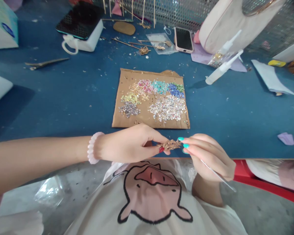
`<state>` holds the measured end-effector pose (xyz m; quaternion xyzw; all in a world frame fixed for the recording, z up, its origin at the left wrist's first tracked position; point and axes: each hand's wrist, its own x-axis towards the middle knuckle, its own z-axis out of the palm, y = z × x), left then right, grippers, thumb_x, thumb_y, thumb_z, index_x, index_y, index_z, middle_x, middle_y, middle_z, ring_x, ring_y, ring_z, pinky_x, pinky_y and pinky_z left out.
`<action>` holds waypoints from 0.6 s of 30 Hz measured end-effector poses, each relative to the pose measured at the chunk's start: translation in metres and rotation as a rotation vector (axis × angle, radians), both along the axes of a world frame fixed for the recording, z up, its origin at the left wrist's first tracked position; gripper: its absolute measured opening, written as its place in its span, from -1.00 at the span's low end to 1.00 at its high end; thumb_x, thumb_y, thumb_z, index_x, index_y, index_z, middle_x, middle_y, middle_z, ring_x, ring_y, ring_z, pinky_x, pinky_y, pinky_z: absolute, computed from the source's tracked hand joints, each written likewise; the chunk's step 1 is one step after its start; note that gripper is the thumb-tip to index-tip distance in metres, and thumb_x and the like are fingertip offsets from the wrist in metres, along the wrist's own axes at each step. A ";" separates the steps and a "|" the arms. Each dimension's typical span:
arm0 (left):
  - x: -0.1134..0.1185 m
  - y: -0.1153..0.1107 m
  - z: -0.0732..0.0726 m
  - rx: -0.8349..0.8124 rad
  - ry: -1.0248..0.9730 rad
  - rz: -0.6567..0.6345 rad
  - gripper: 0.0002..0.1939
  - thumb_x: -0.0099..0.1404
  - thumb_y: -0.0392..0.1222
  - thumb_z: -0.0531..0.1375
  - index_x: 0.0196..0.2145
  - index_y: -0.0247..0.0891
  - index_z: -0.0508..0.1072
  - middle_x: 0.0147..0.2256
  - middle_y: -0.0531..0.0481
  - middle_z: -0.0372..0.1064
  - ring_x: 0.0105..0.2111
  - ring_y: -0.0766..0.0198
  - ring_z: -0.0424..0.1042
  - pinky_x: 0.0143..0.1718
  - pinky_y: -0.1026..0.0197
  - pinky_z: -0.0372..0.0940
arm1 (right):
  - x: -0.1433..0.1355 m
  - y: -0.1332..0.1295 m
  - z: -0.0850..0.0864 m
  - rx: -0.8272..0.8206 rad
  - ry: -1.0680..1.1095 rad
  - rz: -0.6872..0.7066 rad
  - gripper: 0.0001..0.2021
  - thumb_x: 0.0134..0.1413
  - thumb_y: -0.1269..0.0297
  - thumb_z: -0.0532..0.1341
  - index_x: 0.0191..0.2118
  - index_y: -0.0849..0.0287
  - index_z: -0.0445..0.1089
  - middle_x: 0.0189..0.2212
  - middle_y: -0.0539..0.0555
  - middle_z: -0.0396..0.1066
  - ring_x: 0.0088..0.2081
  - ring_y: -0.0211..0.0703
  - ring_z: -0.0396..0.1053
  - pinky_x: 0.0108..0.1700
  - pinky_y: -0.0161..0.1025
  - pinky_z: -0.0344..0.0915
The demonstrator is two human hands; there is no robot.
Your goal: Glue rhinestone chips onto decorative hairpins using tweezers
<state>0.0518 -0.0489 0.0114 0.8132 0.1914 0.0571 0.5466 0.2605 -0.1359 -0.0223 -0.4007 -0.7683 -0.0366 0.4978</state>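
Near the table's front edge, my left hand point(137, 142) pinches a gold-coloured metal ornament point(171, 144) with a knobbly, openwork surface. My right hand point(210, 153) is closed, its fingertips at the ornament's right end. A thin pale stick-like tool point(218, 175) passes through that hand, its rear end sticking out below; its tip is hidden by the fingers. Just beyond both hands lies a piece of brown cardboard point(143, 120), carrying loose rhinestones point(168, 107) sorted into patches of clear, grey, yellow, orange, pink, turquoise, blue and green.
Right of the cardboard stands a white nozzle bottle point(219, 72), tilted. At the back are a phone point(183, 39), a small plastic bag point(159, 44), gold hairpin-like pieces point(144, 50) and a white box point(88, 42) under a black device. Tweezers point(47, 63) lie at left.
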 end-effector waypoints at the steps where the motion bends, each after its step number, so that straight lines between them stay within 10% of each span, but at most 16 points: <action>1: 0.000 0.000 0.000 0.001 0.003 -0.002 -0.72 0.30 -0.30 0.06 -0.10 -0.20 0.48 -0.29 0.05 0.48 -0.43 0.38 0.38 -0.46 0.41 0.17 | 0.000 0.000 0.000 0.003 0.001 0.000 -0.81 -0.05 0.53 0.28 -0.25 0.19 0.44 -0.30 0.07 0.52 -0.30 -0.14 0.47 -0.28 -0.13 0.48; 18: 0.001 0.002 0.004 -0.004 0.059 -0.017 -0.72 0.29 -0.27 0.05 -0.13 -0.19 0.50 -0.34 0.08 0.47 -0.48 0.40 0.34 -0.49 0.41 0.13 | -0.006 0.004 0.002 -0.089 0.142 -0.049 -0.83 -0.04 0.52 0.27 -0.31 0.13 0.43 -0.41 0.01 0.51 -0.37 -0.16 0.49 -0.33 -0.14 0.48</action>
